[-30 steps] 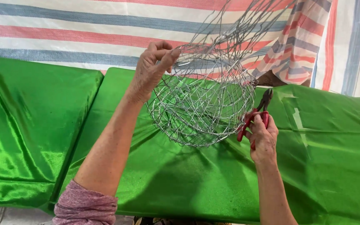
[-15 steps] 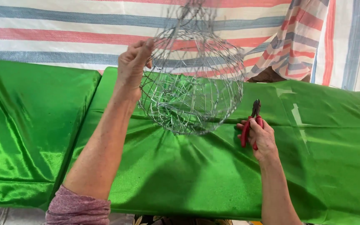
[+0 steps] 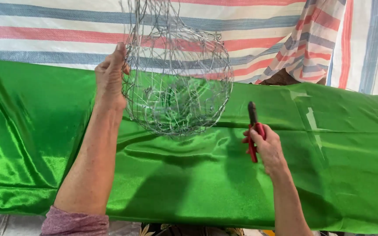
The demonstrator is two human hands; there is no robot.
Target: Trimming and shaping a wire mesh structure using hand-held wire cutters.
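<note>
Sleeve cuff (image 3: 73,222), pinkish, sits nearest at the bottom edge, with the left forearm rising from it. To the right, the right hand (image 3: 265,146) is wrapped shut around the red handles of a pair of pliers (image 3: 253,126), dark nose pointing up, clear of the wire. Beneath both arms lies green satin cloth (image 3: 176,183), shiny and creased. Farther up, the left hand (image 3: 110,78) pinches the rim of a wire basket (image 3: 178,83), fingers closed on a side strand, holding it in the air above the cloth. It looks light and springy, an open weave of thin silvery wire likely to flex under a squeeze, with cut ends that could prick; the thicker rim seems the safest grip. Behind hangs a striped tarpaulin (image 3: 44,30).
</note>
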